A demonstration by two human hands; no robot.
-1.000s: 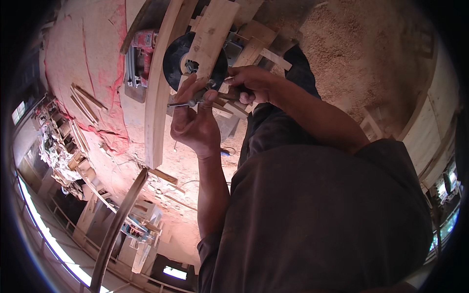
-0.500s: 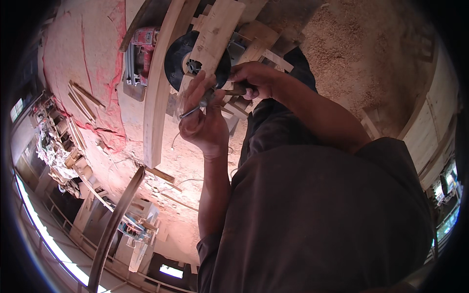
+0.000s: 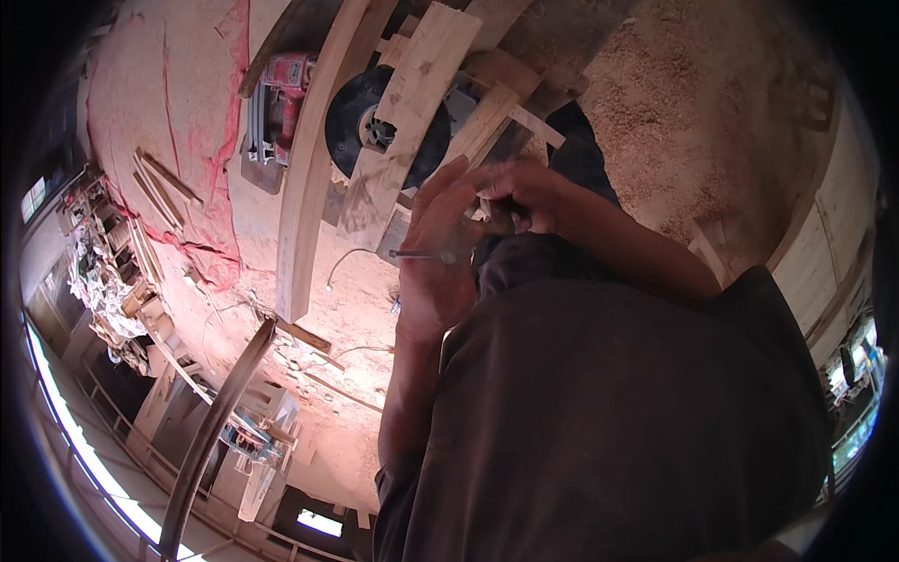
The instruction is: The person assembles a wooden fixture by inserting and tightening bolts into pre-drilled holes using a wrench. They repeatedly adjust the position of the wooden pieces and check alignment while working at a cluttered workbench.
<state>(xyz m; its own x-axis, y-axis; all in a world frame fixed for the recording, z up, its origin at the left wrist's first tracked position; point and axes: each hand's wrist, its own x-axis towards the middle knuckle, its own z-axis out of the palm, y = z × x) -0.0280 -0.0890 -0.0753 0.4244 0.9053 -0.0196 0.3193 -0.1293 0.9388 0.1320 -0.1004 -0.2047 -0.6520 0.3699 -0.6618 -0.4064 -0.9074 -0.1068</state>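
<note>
My right hand (image 3: 524,192) is closed round the wooden handle of a hammer (image 3: 448,255), close against my dark-clothed lap. The hammer's metal head is smeared by motion; a thin pointed end sticks out leftward, across the front of my left palm. My left hand (image 3: 435,258) is raised beside it with fingers stretched upward, near the right hand's fingers. Whether anything small lies between its fingertips is hidden. Just beyond the hands, a pale board (image 3: 412,103) lies across a black round disc (image 3: 348,122) with a slotted centre.
A long timber beam (image 3: 314,178) runs along the left of the disc. Beyond it sits a red power tool (image 3: 288,94). Wood offcuts (image 3: 487,122) lie right of the board, and shavings (image 3: 670,122) cover the ground farther right. A curved bar (image 3: 220,421) rises at lower left.
Both hands and the hammer have drawn back toward my body and to the right, away from the board. The hammer's head has swung lower, and the disc's centre shows more fully.
</note>
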